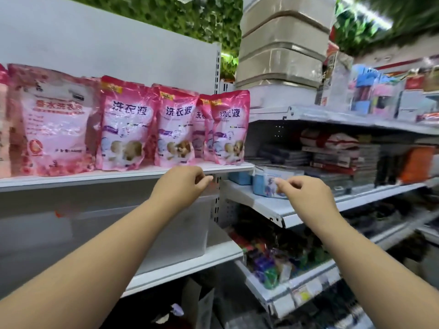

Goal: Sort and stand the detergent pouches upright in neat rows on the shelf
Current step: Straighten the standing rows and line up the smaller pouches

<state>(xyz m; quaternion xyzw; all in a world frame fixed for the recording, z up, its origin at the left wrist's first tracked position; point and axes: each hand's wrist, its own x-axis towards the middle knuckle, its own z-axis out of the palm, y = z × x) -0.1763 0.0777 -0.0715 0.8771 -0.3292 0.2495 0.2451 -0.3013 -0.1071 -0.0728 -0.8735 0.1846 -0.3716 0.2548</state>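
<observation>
Several pink detergent pouches stand upright in a row on the white shelf [71,180]. A large pale pink pouch [55,122] stands at the left. To its right are pouches with purple lettering: one [124,125], another [177,129], and a rightmost pouch [229,129] at the shelf's end, with one more partly hidden behind it. My left hand [183,180] hovers just below the shelf's front edge, fingers loosely curled, holding nothing. My right hand [300,191] floats to the right, in front of the neighbouring shelf, also loosely curled and holding nothing.
A second shelf unit [280,210] to the right holds a blue-and-white box [266,184], stacked packaged goods and small colourful items below. Translucent storage bins [282,46] are stacked above. A large clear plastic bin [185,229] sits under the pouch shelf.
</observation>
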